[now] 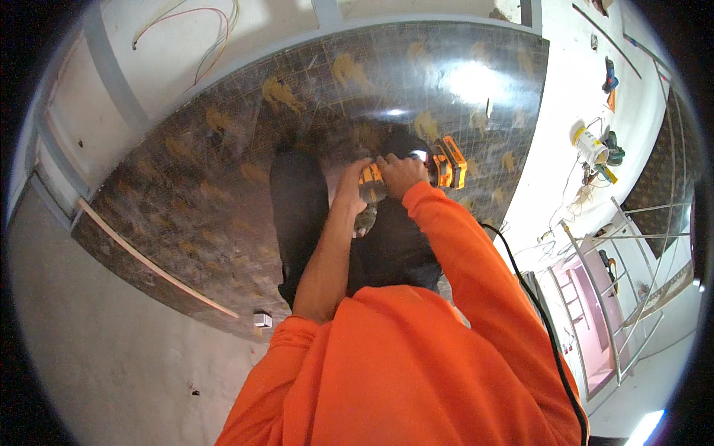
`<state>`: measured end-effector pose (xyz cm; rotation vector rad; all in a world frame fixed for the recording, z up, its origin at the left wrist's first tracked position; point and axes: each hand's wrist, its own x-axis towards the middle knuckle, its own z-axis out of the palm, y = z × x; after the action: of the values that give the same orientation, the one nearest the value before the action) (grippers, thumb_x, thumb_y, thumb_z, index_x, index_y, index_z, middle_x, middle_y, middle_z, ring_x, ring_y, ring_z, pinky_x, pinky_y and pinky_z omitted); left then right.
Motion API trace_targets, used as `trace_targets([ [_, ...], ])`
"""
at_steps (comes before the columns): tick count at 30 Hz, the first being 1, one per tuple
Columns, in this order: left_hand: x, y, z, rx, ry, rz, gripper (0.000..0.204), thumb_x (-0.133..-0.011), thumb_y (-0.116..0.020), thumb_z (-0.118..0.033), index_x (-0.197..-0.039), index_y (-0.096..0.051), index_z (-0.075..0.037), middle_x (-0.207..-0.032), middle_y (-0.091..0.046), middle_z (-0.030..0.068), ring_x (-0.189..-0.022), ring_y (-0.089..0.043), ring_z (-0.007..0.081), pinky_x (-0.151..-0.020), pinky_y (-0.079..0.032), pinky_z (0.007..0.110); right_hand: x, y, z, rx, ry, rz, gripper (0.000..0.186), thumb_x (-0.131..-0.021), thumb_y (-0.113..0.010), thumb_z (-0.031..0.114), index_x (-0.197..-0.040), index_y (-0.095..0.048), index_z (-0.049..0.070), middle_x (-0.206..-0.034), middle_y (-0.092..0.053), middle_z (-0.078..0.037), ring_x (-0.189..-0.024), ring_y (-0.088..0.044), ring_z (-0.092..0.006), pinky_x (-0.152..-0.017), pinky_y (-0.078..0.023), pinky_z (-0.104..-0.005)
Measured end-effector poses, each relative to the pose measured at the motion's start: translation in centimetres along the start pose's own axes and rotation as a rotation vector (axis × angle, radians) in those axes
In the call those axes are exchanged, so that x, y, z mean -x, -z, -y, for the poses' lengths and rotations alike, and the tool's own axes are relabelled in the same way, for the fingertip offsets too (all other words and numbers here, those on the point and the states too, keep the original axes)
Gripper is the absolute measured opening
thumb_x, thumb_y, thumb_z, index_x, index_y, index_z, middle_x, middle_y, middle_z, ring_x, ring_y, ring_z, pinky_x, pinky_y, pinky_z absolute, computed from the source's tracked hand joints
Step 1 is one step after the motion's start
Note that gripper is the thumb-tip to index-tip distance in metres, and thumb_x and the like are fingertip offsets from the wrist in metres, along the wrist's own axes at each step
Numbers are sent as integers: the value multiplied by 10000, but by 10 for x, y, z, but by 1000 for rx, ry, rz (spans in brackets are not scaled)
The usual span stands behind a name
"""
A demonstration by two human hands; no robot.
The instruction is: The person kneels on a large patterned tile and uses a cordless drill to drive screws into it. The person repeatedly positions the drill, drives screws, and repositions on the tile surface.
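Note:
My left hand point(351, 183) is wrapped round the front part of a yellow-and-black power drill point(373, 183). Just right of it, my right hand point(401, 172) grips the drill, with the yellow-and-black battery end point(451, 163) showing beyond my fingers. The drill is held over my dark-trousered legs point(297, 215). Under and around me is a dark, stained board point(193, 208) with tan patches. My fingers partly hide the drill, and its tip is hard to make out.
A thin wooden strip point(156, 258) and small box point(262, 319) lie at lower left. At right are tools point(610, 74), a white bucket point(590, 146) and metal scaffolding point(606, 282). A black cable point(520, 276) runs past my right arm. Loose wires point(219, 15) show at top left.

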<state>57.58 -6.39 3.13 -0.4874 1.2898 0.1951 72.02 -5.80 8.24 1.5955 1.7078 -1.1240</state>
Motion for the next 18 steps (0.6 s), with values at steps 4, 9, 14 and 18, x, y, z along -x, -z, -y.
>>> trace_targets([
  [4,-6,7,0,12,-13,78,212,-858,-669,-282,-983,-639,-113,-880,-653,51,-802,-640,228,-707,-536,421,-1,1,0,-40,-6,-51,230,-926,-517,203,-1115,-623,125,-1048,-664,-90,-834,-716,-321,-724,-552,-484],
  [9,-11,10,3,4,53,-12,206,-848,-657,-301,-933,-659,-113,-857,-671,48,-767,-649,232,-702,-548,411,-1,-3,-3,-17,43,9,349,-839,-621,164,-1178,-574,95,-1063,-641,-88,-809,-709,-331,-696,-550,-487],
  [14,-11,7,1,-30,-34,39,227,-856,-637,-322,-938,-660,-111,-847,-666,54,-761,-646,239,-681,-550,399,1,-6,0,-20,7,-72,214,-928,-510,208,-1086,-632,129,-1028,-674,-81,-845,-713,-311,-698,-555,-481],
  [18,-11,8,-1,-12,-9,65,235,-850,-648,-325,-946,-656,-111,-832,-661,54,-753,-641,235,-673,-549,392,2,-6,0,-48,-4,-130,214,-923,-511,194,-1085,-630,122,-1030,-673,-86,-834,-714,-307,-676,-556,-470],
])
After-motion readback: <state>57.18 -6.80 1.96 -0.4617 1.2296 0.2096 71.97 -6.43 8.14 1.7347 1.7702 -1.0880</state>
